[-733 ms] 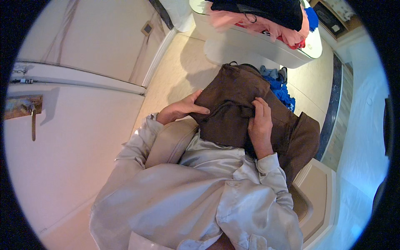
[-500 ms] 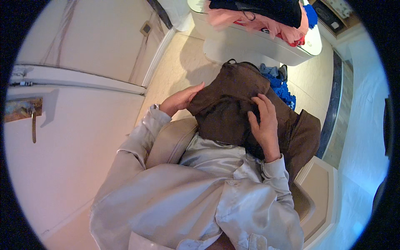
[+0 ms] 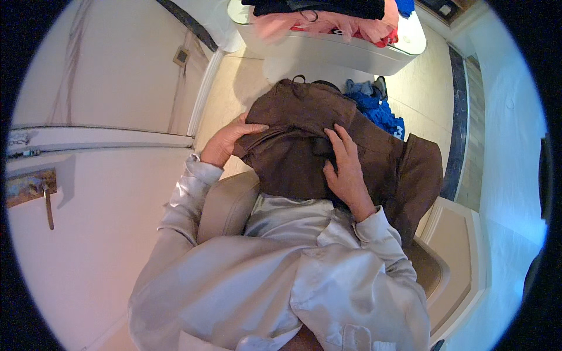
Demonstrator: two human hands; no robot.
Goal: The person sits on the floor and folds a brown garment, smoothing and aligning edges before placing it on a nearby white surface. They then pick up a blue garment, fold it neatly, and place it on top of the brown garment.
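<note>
A dark brown garment point(image 3: 298, 167) is draped across my lap and thighs, with one long part hanging to the right, perhaps a sleeve. Its exact kind is unclear among the folds. My left hand point(image 3: 227, 139) grips its left edge, thumb on top and the other fingers hidden beneath the cloth. On the middle of the fabric rests my right hand point(image 3: 346, 172), fingers spread, thumb apart from the forefinger. A thin dark loop point(image 3: 298, 79) sticks up at the garment's far end.
Ahead stands a white table point(image 3: 328, 50) bearing pink, red and black clothes point(image 3: 351, 26). Blue clothing point(image 3: 380, 114) lies on the floor beyond my knees. A white door point(image 3: 99, 234) with a handle is at left. A beige armrest point(image 3: 231, 205) sits beside my left forearm.
My left thumb has come over the garment's left edge and now presses on it. The right hand keeps its place on the cloth. The whole view has shifted slightly.
</note>
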